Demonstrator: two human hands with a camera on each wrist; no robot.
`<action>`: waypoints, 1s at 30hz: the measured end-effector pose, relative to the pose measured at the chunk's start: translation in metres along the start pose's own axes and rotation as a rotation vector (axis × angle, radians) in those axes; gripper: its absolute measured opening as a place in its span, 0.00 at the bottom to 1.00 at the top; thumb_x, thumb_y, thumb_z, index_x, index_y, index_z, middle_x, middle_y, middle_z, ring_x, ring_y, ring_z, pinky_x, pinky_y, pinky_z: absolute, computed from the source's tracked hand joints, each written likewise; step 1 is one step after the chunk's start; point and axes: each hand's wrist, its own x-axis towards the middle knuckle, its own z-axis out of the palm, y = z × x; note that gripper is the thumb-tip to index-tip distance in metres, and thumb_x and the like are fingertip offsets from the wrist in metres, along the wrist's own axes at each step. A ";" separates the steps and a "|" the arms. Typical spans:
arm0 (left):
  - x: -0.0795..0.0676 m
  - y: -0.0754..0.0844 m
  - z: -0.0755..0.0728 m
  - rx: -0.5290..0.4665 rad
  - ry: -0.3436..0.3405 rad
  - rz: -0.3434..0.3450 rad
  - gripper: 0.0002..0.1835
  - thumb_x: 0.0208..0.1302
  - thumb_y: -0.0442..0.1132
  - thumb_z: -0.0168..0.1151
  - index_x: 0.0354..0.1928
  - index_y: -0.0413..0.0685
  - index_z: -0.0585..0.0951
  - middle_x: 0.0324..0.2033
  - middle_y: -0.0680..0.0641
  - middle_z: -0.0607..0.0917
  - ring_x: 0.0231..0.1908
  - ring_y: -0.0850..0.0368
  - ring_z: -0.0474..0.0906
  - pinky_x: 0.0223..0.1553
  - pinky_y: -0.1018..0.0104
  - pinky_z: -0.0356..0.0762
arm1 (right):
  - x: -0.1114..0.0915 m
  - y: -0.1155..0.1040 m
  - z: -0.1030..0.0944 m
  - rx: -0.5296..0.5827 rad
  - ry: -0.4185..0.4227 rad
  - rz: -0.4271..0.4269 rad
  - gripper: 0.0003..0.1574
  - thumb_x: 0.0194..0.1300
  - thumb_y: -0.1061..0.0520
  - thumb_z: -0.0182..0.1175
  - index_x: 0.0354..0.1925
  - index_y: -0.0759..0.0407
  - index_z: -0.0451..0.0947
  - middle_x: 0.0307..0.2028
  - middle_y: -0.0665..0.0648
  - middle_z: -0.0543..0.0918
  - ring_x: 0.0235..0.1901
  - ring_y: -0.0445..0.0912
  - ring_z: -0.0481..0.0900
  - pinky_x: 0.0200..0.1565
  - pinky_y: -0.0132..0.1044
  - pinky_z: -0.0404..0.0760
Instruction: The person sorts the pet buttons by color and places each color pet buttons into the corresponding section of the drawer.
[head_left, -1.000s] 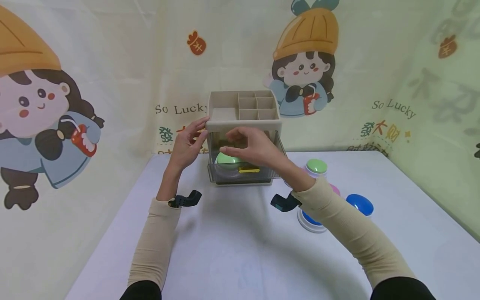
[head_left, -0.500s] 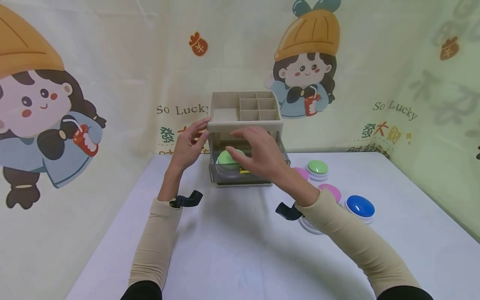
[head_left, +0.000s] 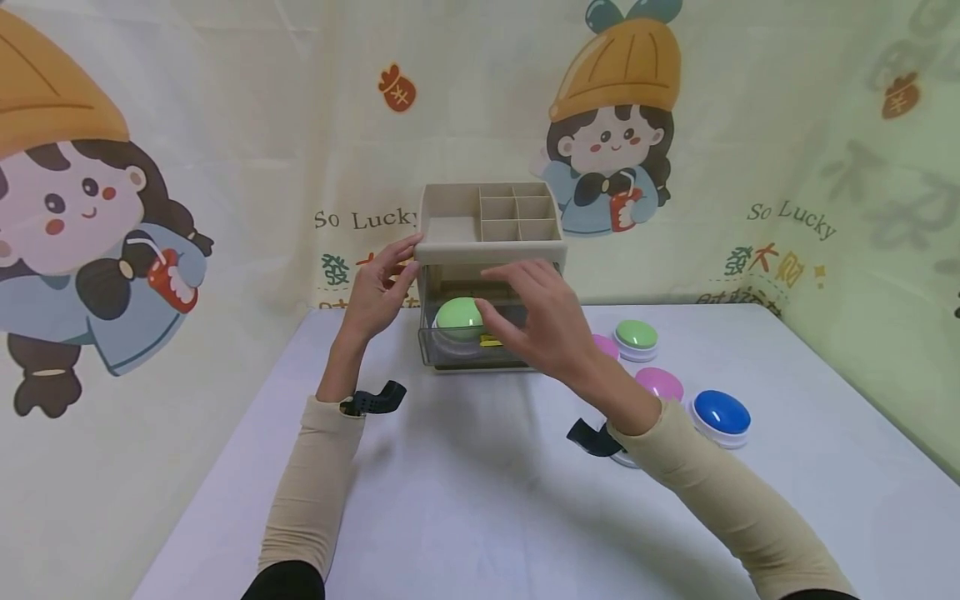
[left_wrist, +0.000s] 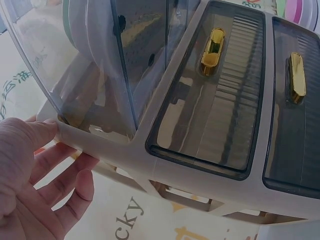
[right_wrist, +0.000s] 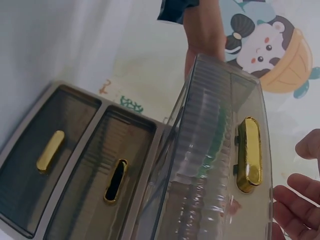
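A beige desktop cabinet (head_left: 491,252) has its top drawer (head_left: 431,348) pulled out. In that clear, smoky drawer lies a round green-topped push button (head_left: 459,313) with a white base. My left hand (head_left: 375,293) rests on the cabinet's upper left corner; in the left wrist view its thumb touches the frame and the fingers lie along the side. Over the drawer's right part hovers my right hand (head_left: 551,321), fingers spread and holding nothing, its thumb close to the green button. The right wrist view shows the drawer's gold handle (right_wrist: 250,155) beside my fingertips.
To the right on the white table (head_left: 465,492) stand more push buttons: a green one (head_left: 637,334), a pink one (head_left: 660,383) and a blue one (head_left: 722,412). Others are partly hidden by my right arm. Two shut lower drawers show in the left wrist view.
My right hand has shifted right and slightly toward me, away from the green button in the drawer, uncovering more of it. The left hand keeps its place on the cabinet.
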 end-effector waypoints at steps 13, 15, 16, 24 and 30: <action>0.000 -0.003 0.001 0.005 0.002 -0.002 0.24 0.76 0.41 0.58 0.71 0.59 0.75 0.67 0.49 0.79 0.61 0.48 0.80 0.54 0.53 0.80 | -0.018 0.002 -0.013 -0.039 0.083 -0.038 0.25 0.62 0.54 0.71 0.55 0.64 0.82 0.50 0.61 0.87 0.53 0.54 0.79 0.54 0.49 0.80; 0.000 -0.002 0.000 0.008 0.003 0.000 0.24 0.77 0.41 0.58 0.71 0.60 0.75 0.66 0.49 0.80 0.61 0.48 0.80 0.53 0.55 0.80 | -0.020 0.004 -0.016 -0.059 0.090 -0.037 0.25 0.62 0.54 0.71 0.55 0.64 0.82 0.50 0.61 0.87 0.53 0.55 0.79 0.54 0.49 0.80; 0.000 -0.002 0.001 0.007 0.002 0.001 0.24 0.77 0.41 0.58 0.71 0.59 0.75 0.66 0.48 0.80 0.61 0.48 0.80 0.53 0.56 0.80 | -0.021 0.005 -0.018 -0.066 0.093 -0.037 0.25 0.62 0.54 0.71 0.55 0.65 0.82 0.50 0.61 0.87 0.53 0.55 0.78 0.54 0.49 0.80; 0.001 -0.001 0.002 -0.010 0.005 -0.005 0.24 0.76 0.37 0.58 0.72 0.56 0.74 0.66 0.46 0.79 0.60 0.45 0.81 0.51 0.60 0.79 | -0.028 0.016 -0.031 -0.078 0.128 -0.002 0.24 0.63 0.55 0.70 0.55 0.66 0.82 0.50 0.63 0.87 0.53 0.56 0.78 0.54 0.51 0.80; 0.001 -0.001 0.002 -0.010 0.006 -0.012 0.24 0.76 0.37 0.58 0.72 0.55 0.74 0.67 0.47 0.79 0.61 0.46 0.80 0.50 0.64 0.78 | -0.032 0.025 -0.037 -0.088 0.142 0.039 0.25 0.63 0.54 0.70 0.55 0.66 0.82 0.51 0.63 0.87 0.54 0.57 0.79 0.55 0.54 0.79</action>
